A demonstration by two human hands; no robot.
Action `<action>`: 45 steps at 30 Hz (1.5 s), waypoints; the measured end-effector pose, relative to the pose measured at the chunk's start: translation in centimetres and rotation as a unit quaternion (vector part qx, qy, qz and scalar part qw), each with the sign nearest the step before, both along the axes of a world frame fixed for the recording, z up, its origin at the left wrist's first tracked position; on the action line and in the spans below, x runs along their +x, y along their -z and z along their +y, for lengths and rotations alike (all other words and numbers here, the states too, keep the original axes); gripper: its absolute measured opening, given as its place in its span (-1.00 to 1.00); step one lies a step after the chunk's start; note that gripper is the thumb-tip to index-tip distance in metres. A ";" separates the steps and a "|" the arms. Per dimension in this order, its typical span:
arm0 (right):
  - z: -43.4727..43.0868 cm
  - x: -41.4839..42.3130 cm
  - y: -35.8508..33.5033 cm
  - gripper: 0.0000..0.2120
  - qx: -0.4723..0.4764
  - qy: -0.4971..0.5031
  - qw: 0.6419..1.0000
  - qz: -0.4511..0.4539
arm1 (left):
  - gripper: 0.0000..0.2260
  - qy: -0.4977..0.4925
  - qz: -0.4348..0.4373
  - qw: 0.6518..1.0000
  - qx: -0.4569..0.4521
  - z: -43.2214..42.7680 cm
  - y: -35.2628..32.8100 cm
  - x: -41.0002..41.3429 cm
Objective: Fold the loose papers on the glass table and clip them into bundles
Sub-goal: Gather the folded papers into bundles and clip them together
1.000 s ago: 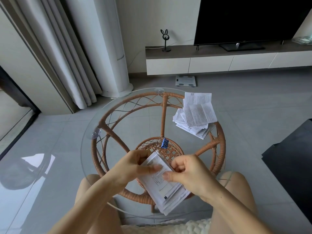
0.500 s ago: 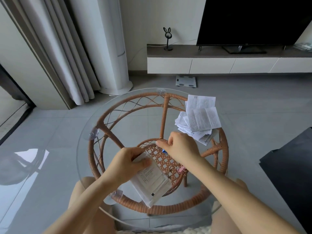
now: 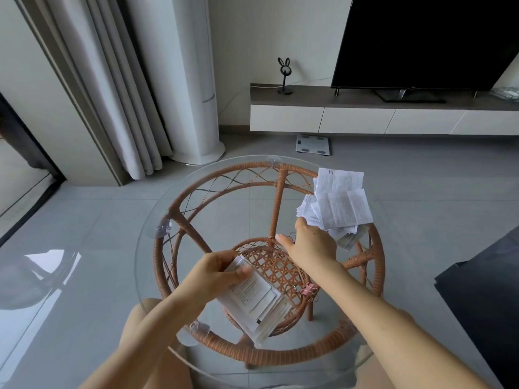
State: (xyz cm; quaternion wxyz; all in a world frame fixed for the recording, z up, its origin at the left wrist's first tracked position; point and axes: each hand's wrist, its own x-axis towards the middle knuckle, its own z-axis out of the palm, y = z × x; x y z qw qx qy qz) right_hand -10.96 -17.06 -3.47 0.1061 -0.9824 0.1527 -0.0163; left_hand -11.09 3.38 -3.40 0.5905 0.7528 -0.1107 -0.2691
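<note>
Right hand (image 3: 311,248) has shifted right and farther since half a second ago, now at the near edge of the loose white printed paper pile (image 3: 337,209) on the far right of the round glass table with rattan base (image 3: 213,214). Its fingers curl down over a binder clip (image 3: 292,236); only the silver wire loop shows by the thumb. Left hand (image 3: 213,279) still grips the folded white paper stack (image 3: 252,304) at near centre, thumb on top. Small pink binder clip (image 3: 307,289) lies just right of the stack.
</note>
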 end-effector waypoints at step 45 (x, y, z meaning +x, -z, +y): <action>0.6 -10.7 -6.1 -0.78 0.687 -0.040 0.725 -0.025 | -0.93 0.114 0.023 0.992 -0.047 0.2 -6.2 -4.1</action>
